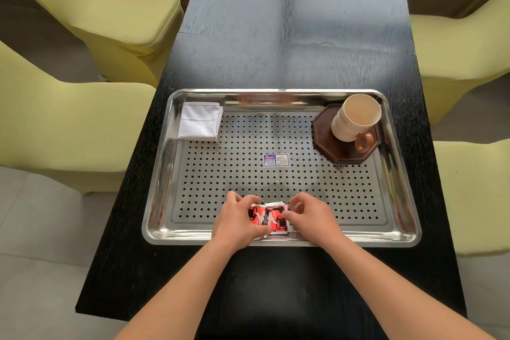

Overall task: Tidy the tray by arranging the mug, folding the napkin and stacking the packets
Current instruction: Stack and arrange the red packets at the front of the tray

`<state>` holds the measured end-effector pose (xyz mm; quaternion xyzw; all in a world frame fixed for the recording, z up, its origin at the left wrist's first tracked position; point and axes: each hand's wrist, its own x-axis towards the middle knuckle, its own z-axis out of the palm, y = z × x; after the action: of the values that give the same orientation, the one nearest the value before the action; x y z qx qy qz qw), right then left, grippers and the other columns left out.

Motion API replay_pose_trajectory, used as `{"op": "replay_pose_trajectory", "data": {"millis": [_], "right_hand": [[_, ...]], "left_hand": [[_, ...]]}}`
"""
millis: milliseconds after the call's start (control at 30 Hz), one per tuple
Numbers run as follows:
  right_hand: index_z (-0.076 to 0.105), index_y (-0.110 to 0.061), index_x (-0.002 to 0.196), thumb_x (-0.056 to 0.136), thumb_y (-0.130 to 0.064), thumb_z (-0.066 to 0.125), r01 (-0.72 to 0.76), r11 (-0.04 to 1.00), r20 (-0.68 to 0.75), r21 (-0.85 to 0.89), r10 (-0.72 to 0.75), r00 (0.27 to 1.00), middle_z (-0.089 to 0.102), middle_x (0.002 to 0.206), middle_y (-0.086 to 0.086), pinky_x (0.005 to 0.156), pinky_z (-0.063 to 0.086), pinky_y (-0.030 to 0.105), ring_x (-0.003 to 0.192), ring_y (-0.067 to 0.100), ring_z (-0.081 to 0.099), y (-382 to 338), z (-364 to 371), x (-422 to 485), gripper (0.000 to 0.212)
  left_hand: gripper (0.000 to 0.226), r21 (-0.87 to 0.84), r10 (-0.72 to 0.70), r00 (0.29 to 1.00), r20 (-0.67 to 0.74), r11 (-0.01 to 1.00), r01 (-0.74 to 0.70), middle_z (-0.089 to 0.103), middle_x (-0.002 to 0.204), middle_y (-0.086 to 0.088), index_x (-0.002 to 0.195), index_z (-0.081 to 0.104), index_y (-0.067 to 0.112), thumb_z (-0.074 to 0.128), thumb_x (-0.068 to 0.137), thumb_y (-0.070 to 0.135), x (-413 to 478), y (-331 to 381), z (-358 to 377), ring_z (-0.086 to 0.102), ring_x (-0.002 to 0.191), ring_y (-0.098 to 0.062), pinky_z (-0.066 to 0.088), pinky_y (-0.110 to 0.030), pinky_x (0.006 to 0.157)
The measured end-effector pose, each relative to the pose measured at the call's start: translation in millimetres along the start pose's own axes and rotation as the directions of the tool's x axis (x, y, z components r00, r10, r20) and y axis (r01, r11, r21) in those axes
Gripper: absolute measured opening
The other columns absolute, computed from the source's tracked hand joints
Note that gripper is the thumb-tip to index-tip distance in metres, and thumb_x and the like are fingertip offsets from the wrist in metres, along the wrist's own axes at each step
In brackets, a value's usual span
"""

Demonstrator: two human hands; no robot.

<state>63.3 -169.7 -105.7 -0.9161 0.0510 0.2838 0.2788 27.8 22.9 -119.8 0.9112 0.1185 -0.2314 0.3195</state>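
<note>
A steel perforated tray (397,201) lies on the black table. In its far right corner a cream mug (350,124) with a brown handle stands on a dark octagonal coaster (325,143). A white napkin (200,121), folded into a rectangle, rests in the far left corner. At the tray's near edge sit red, black and white packets (269,218), pressed together. My left hand (237,219) grips them from the left and my right hand (309,215) pinches them from the right. How many packets there are is hidden by my fingers.
The black wooden table (289,36) stretches away beyond the tray. Yellow-green covered chairs stand on the left (96,8) and on the right (463,58). A small blue and white label (276,160) is stuck to the middle of the tray floor.
</note>
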Motion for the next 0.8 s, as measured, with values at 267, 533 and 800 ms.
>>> {"op": "replay_pose_trajectory", "data": {"millis": [267,533,800], "right_hand": [[0.067,-0.025,0.11,0.086,-0.03,0.076,0.006,1.0,0.016,-0.022,-0.006,1.0,0.069,0.094,-0.01,0.079,0.05,0.028,0.089,0.01,0.063,-4.0,0.2,-8.1,0.026],[0.068,-0.022,0.111,0.088,-0.028,0.075,0.006,1.0,-0.034,0.023,-0.005,0.999,0.066,0.087,-0.011,0.078,0.049,0.025,0.085,0.009,0.062,-2.4,2.2,-8.8,0.025],[0.066,-0.02,0.114,0.089,-0.028,0.075,0.014,0.999,-0.053,0.03,-0.012,0.998,0.068,0.093,-0.006,0.081,0.052,0.028,0.089,0.012,0.063,-5.0,3.0,-4.9,0.028]], "left_hand": [[0.064,0.104,0.044,0.999,0.006,0.994,-0.045,0.033,0.108,0.006,0.127,0.056,0.046,0.08,0.069,0.054,1.4,9.6,5.3,0.045,0.105,-0.013,0.051,-0.037,0.09],[0.061,0.095,0.024,1.0,-0.011,0.995,-0.023,0.035,0.107,0.006,0.128,0.055,0.046,0.079,0.072,0.052,0.9,9.0,6.6,0.045,0.103,-0.013,0.05,-0.034,0.088],[0.064,-0.05,-0.058,0.998,-0.027,0.997,0.057,0.039,0.114,0.002,0.136,0.049,0.03,0.075,0.079,0.043,-1.6,5.6,2.9,0.05,0.103,-0.015,0.048,-0.031,0.088]]}}
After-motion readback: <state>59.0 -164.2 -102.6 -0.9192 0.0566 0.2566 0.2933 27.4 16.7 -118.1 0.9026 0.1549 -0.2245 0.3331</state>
